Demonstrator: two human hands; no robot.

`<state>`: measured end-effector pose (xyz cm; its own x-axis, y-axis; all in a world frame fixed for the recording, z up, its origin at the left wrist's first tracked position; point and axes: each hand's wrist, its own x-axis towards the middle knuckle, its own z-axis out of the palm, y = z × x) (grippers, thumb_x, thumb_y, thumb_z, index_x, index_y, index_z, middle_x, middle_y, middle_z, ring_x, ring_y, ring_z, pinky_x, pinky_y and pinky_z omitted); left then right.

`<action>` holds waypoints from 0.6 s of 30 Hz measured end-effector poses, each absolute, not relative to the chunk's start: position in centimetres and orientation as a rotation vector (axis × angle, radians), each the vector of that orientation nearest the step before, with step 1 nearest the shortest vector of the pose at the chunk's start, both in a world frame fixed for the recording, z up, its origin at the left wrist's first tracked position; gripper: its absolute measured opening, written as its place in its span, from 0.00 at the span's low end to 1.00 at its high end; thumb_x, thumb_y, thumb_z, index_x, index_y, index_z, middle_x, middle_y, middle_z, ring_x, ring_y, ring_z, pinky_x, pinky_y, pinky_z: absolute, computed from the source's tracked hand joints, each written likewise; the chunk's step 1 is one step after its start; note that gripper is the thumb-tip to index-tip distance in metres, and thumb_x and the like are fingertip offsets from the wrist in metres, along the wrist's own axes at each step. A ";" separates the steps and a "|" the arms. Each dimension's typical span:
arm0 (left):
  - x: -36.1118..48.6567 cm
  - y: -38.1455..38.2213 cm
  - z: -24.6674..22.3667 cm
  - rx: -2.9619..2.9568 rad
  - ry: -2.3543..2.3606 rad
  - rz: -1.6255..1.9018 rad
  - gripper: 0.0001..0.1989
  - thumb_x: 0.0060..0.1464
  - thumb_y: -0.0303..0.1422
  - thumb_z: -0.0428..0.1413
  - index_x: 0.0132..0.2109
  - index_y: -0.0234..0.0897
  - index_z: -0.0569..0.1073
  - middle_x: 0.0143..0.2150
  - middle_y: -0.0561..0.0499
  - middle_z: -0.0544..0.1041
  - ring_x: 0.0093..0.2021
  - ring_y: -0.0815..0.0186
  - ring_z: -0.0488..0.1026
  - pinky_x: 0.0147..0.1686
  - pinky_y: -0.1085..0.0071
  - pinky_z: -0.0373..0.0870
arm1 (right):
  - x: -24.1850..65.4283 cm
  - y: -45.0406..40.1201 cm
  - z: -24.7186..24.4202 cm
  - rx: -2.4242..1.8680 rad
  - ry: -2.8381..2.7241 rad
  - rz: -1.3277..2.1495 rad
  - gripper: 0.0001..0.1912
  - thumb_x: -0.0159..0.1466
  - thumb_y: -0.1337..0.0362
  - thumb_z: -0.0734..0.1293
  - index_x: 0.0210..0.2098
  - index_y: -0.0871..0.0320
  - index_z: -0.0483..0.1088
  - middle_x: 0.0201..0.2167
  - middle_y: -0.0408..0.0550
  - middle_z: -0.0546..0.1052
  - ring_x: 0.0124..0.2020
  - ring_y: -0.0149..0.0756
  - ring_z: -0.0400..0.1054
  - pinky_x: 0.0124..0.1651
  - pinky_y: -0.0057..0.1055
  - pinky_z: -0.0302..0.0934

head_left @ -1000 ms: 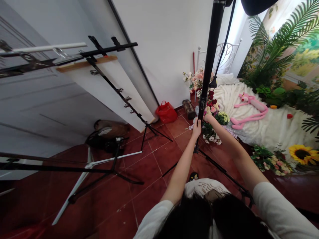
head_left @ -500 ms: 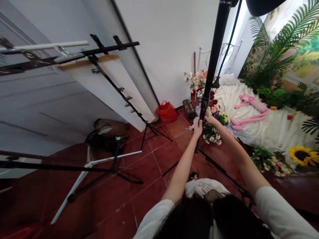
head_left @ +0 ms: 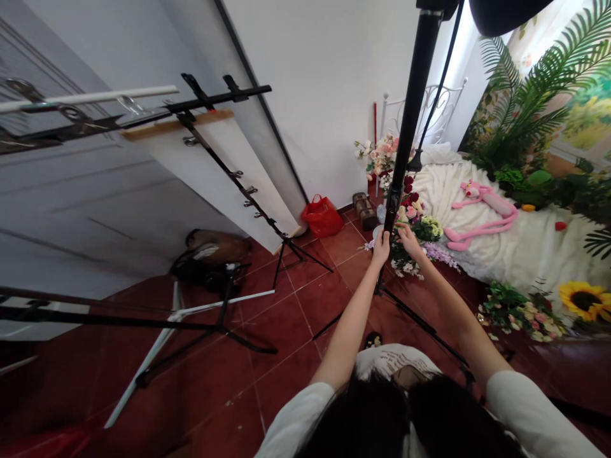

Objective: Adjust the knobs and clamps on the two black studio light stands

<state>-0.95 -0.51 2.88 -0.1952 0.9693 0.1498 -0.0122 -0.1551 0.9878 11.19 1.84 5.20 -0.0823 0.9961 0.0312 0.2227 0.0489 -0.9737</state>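
Note:
A tall black light stand point(head_left: 411, 108) rises in front of me, leaning slightly, with a dark lamp head point(head_left: 508, 13) partly in view at the top. My left hand point(head_left: 381, 247) is wrapped round its pole, just below a black clamp collar point(head_left: 393, 202). Just right of the pole is my right hand point(head_left: 409, 240), its fingers loosely stretched towards the collar and apart from each other. I see nothing held in it. Behind and below the hands are artificial flowers point(head_left: 411, 213) in pink, dark red, cream and white.
On the left, a backdrop stand point(head_left: 214, 152) carries metal clips and a white board point(head_left: 252, 172). A red bag point(head_left: 322, 216) and a brown case point(head_left: 365, 211) sit by the wall. At right, a pink plush toy point(head_left: 494, 207) lies on white fur cloth point(head_left: 539, 245), near a sunflower point(head_left: 583, 299).
My right hand has drawn back slightly from the pole, its fingers loosening. My left hand keeps its grip. The whole view has shifted a little.

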 end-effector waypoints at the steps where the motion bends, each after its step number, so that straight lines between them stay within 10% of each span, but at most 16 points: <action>1: -0.9 -0.5 3.0 1.194 1.262 1.480 0.29 0.59 0.57 0.46 0.47 0.36 0.73 0.49 0.40 0.77 0.54 0.58 0.73 0.60 0.62 0.65 | 11.4 1.8 5.3 -1.329 -1.446 1.123 0.17 0.66 0.56 0.59 0.50 0.57 0.65 0.35 0.45 0.73 0.34 0.32 0.67 0.37 0.27 0.65; 9: -0.8 -0.7 3.3 1.180 1.319 1.476 0.23 0.62 0.51 0.47 0.43 0.36 0.74 0.44 0.43 0.79 0.52 0.62 0.74 0.57 0.67 0.68 | 12.4 2.3 8.4 -1.529 -1.339 1.482 0.15 0.65 0.55 0.66 0.28 0.58 0.63 0.15 0.32 0.56 0.15 0.22 0.45 0.18 0.21 0.43; 18: -0.6 -0.4 3.1 1.169 1.356 1.481 0.23 0.63 0.49 0.47 0.47 0.35 0.74 0.47 0.42 0.78 0.55 0.62 0.72 0.59 0.65 0.66 | 10.6 5.5 11.5 -1.960 -1.452 1.487 0.11 0.67 0.65 0.65 0.28 0.62 0.67 0.16 0.45 0.69 0.14 0.25 0.55 0.20 0.23 0.54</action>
